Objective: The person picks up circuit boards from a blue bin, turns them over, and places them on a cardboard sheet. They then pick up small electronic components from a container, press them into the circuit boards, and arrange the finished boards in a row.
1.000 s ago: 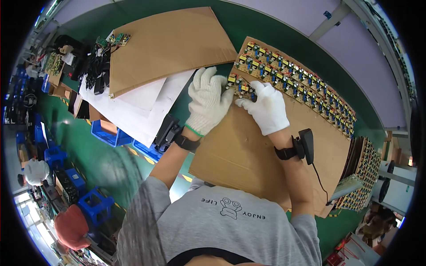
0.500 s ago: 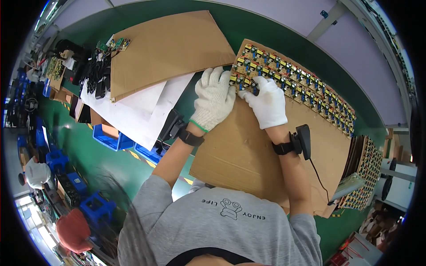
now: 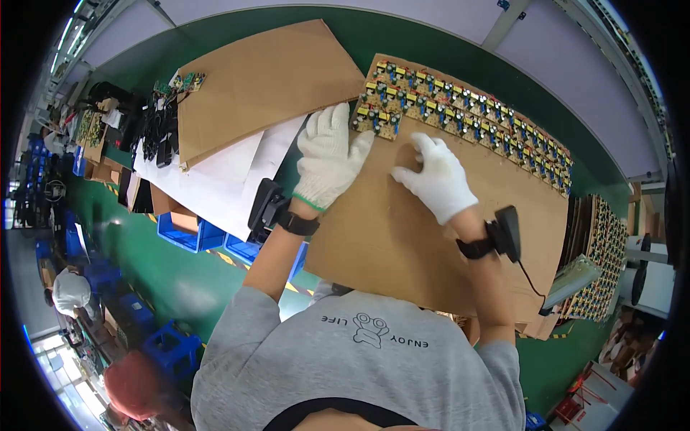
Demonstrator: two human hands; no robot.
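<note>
Nearest, brown cardboard (image 3: 374, 237); above it the right hand (image 3: 435, 178), fingers curved apart, empty; leftward the left hand (image 3: 325, 159), fingers outstretched, apparently gripping nothing; beside it, far left on the cardboard, a short row of circuit boards (image 3: 376, 120), probably best squared by gentle edge nudges.

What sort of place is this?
Probably an electronics assembly workshop: small tan circuit boards with yellow parts lie in rows on a brown cardboard sheet, near black cables and blue plastic bins.

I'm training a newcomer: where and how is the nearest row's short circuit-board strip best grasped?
Probably the strip by its right edge, from the right: bare cardboard borders it there, while boards crowd its far side and the left hand its left.
</note>
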